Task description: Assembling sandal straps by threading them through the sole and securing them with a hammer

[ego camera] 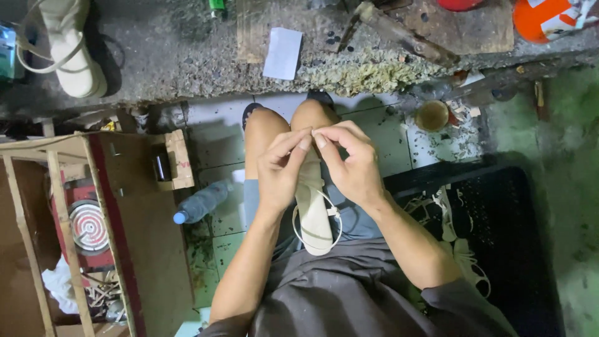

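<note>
Over the lap, both hands' grip (L (281,171), R (354,163)) pinches the cream sandal (313,215) at its toe end.

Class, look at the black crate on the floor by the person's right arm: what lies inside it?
Inside the black crate lie pale strappy sandals. The right forearm covers its near corner, hiding anything there.
</note>
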